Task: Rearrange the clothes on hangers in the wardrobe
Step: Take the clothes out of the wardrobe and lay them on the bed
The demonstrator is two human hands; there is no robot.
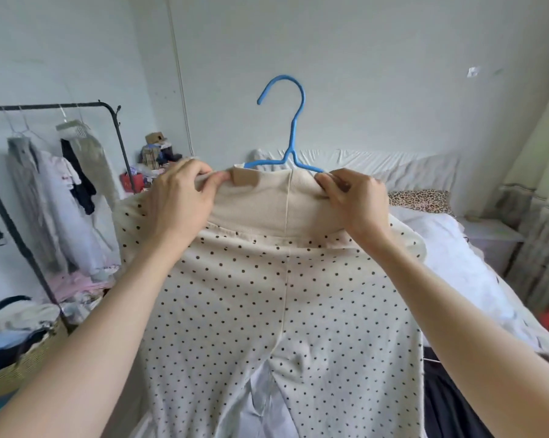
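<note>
Both hands up in front, apart, each clamped on the top of a cream polka-dot garment (276, 295). Left hand (180, 202) pinches the left end of the plain beige ribbed band (267, 200), thumb and fingers curled round the fabric. Right hand (354, 200) pinches the right end of the same band, fingers curled.

Blue hanger (290, 131) sits inside the band, hook upright above it and hooked on nothing, both arms running down under the fabric between the hands. Garment hangs from the hands in mid-air over the bed (456, 263), splitting into two parts low down; white cloth shows through the gap.

Around: black clothes rack (118, 143) at left, well apart from the held garment, with grey, white and dark clothes (55, 197) on wire hangers. Woven basket (23, 365) heaped with clothes at lower left, below the rack. Cluttered pile with a red bag (131, 181) behind the left hand, near the wall. Leopard-print pillow (418, 200) at the head of the bed just beyond the right hand. Dark cloth (447, 399) on the bed's near edge at lower right. Curtain (545, 153) along the right edge.

The garment blocks most of the view of the bed and the floor between bed and rack.
</note>
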